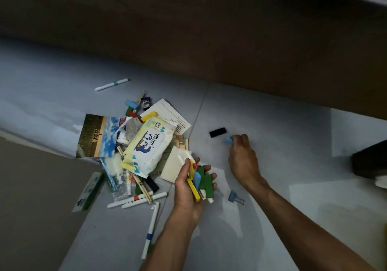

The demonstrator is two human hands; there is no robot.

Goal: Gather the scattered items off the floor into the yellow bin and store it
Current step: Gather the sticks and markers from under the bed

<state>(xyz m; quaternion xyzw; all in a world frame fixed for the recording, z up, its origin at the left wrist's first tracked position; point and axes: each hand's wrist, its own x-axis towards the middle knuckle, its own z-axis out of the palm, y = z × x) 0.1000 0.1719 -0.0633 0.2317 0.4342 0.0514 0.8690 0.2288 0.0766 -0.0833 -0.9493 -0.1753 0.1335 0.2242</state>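
Observation:
My left hand is palm up and holds a bundle of coloured blocks: green, blue, yellow and white ones. My right hand reaches to the floor and pinches a small blue block. A black block lies just left of it. A pile of items covers the floor to the left: a baby wipes pack, a photo print, a white card, more blocks and white pens. A sliver of yellow shows at the right edge.
A blue binder clip lies on the floor between my forearms. One white pen lies apart at the upper left, another below the pile. A dark wooden furniture side runs along the back. A dark object stands at the right.

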